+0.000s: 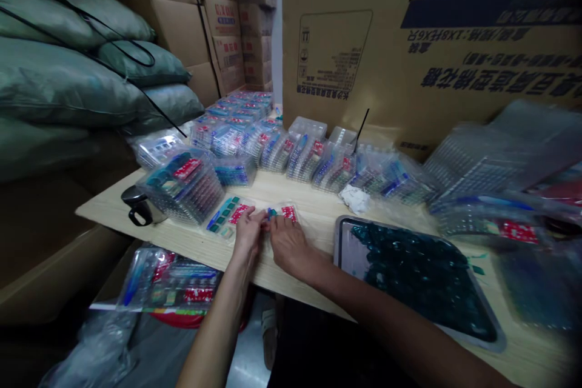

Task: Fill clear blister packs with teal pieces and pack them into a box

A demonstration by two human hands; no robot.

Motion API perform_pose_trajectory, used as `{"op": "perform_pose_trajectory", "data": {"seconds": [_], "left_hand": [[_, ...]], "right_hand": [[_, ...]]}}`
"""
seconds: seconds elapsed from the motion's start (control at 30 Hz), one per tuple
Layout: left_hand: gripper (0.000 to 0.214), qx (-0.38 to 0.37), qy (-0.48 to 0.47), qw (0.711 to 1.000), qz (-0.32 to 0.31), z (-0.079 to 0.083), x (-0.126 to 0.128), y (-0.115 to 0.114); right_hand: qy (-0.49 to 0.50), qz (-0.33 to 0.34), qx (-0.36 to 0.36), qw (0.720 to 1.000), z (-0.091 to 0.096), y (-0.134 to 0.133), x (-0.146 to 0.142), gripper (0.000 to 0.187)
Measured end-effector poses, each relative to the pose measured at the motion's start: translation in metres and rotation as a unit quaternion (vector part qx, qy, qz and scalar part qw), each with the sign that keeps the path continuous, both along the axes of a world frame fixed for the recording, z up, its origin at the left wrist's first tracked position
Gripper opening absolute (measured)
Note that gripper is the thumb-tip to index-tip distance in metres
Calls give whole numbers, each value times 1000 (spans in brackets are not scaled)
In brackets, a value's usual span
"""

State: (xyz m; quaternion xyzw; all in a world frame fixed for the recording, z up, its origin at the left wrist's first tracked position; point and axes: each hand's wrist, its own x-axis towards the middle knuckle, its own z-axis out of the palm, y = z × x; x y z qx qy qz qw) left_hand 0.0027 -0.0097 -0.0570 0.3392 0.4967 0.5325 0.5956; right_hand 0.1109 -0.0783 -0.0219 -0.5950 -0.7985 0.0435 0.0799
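My left hand (249, 230) and my right hand (287, 244) meet over a clear plastic tray (297, 213) at the table's front. A red piece with white spots (288, 213) sits in that tray, partly behind my right fingers. A small dark green and blue piece (271, 213) shows at my fingertips. Both hands have bent, closed fingers; what lies inside the left one is hidden. Just left of it is another clear tray (222, 233), holding several green pieces (226, 213) and a red spotted piece (238, 213).
A grey-rimmed tray (339, 242) of dark green glossy pieces (409, 273) lies right. Stacked filled plastic trays (186, 185) and a metal mug (143, 206) stand left. More stacks (277, 151) line the back before a large carton (354, 30). Sacks (68, 85) are piled left.
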Motion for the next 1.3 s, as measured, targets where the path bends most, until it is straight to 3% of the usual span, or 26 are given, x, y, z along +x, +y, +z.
{"op": "perform_pose_trajectory", "data": {"seconds": [0.07,0.2,0.33,0.53,0.7,0.77,0.83,0.9,0.97,1.03,1.13,1.2,1.3], "left_hand": [[63,4,49,999,-5,2,3,11],[40,57,240,969,-16,0,8,31],[33,75,313,947,9,-7,6,34],[35,101,388,916,11,-11,-9,2],[34,83,411,906,-56,-3,-30,-45],[32,96,424,895,-96,1,-35,-64],[33,138,437,877,-143,2,-36,-79],[34,186,448,857,-175,0,-34,-89],[25,211,456,847,-174,-5,-31,-93],[17,198,438,862,-159,-9,-30,-93],[29,139,328,924,-137,-10,-31,-91],[40,105,242,956,-129,-4,-32,-89],[37,70,179,974,-119,9,-29,-84]], "right_hand": [[42,-8,-9,999,5,0,8,49],[94,-84,-34,991,23,13,34,34],[112,-135,-109,978,16,20,66,30],[142,-171,-119,968,-15,10,80,40],[173,-213,-127,953,-10,10,79,51],[142,-178,-91,969,-6,5,78,58],[104,-81,-54,990,-4,-4,73,70],[68,18,-48,996,-6,-13,67,82],[41,55,-45,997,-11,-17,60,83],[31,52,-28,998,-15,-18,57,73],[67,42,-11,997,-14,-13,59,56],[100,39,-13,994,-9,-10,64,52],[132,41,-20,990,-6,-6,71,50]]}}
